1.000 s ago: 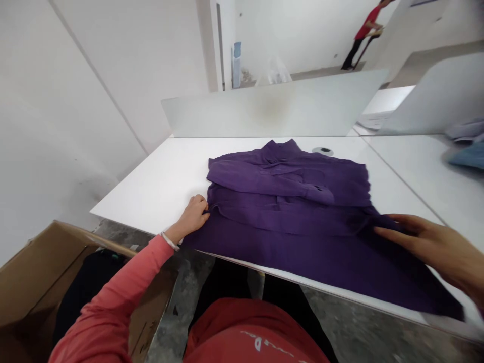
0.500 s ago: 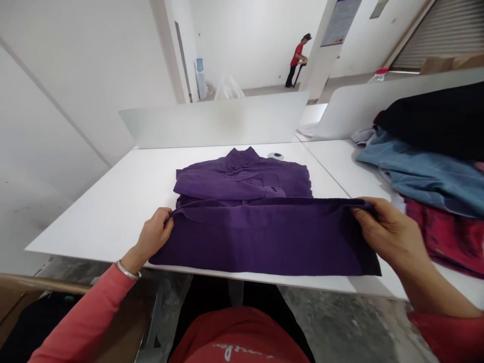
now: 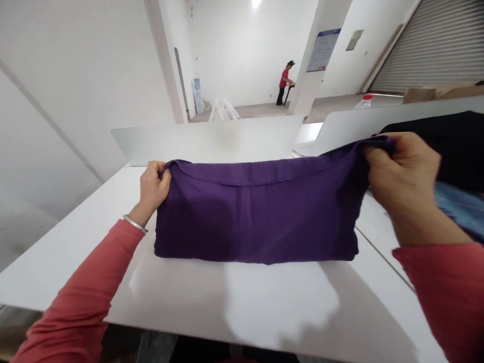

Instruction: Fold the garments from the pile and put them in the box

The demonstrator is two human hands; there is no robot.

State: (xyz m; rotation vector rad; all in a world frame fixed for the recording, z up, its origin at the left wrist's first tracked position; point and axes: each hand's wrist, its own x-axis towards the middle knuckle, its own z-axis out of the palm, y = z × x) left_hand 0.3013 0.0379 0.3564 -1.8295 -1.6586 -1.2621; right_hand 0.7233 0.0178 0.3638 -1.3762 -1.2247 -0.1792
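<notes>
A purple shirt [image 3: 257,217] hangs between my two hands, its upper edge raised above the white table [image 3: 181,297] and its lower folded edge at the tabletop. My left hand [image 3: 153,185] pinches the upper left corner. At the upper right corner my right hand [image 3: 403,174] grips the cloth between thumb and fingers, a little higher than the left. A stitched hem runs in a curve just below the upper edge. The collar and the rest of the shirt are hidden behind the raised cloth.
Black cloth [image 3: 442,146] and blue denim [image 3: 459,204] are piled at the right. A low frosted divider [image 3: 212,143] lines the table's back edge. Far behind it, a person in red [image 3: 284,80] stands near a pillar.
The near edge of the purple shirt has been lifted up and away from me by both hands, covering the collar and sleeve. The cloth has left the table's front edge. The view has tilted up.
</notes>
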